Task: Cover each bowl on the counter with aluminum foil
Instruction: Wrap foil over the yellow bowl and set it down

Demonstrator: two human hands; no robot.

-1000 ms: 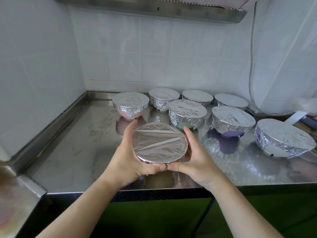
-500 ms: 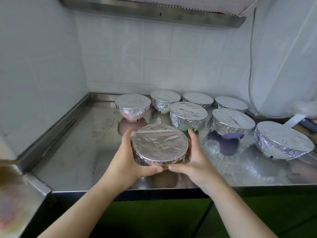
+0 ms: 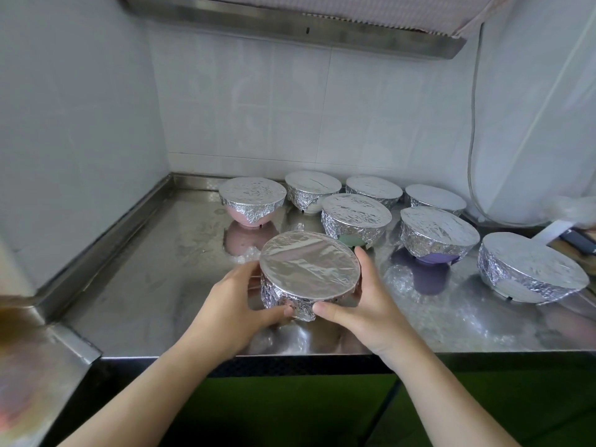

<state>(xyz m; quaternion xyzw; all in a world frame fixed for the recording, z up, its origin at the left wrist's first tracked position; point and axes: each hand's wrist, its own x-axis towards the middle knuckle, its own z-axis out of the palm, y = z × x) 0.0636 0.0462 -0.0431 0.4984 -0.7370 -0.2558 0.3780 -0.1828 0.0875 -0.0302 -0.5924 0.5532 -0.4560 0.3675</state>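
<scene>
A foil-covered bowl [image 3: 309,270] is near the front of the steel counter [image 3: 154,285], held between both hands. My left hand [image 3: 235,304] grips its left side, thumb on the crumpled foil at the front. My right hand [image 3: 361,304] grips its right side, thumb meeting the left thumb on the foil. Behind stand several other foil-covered bowls: a pink one [image 3: 252,201], a white one [image 3: 312,191], a green one [image 3: 354,217], a purple one [image 3: 437,235] and a large one [image 3: 529,269] at the right.
Tiled walls close the counter at the left and back. A range hood [image 3: 290,24] hangs overhead. A cable [image 3: 471,124] runs down the right wall beside plastic sheeting. A white-handled object [image 3: 554,232] lies at the far right. The counter's front edge [image 3: 290,358] is just below my wrists.
The held bowl has shifted slightly forward over the counter, and my thumbs have slid lower onto the crumpled foil on its front side. The view has tilted up a little.
</scene>
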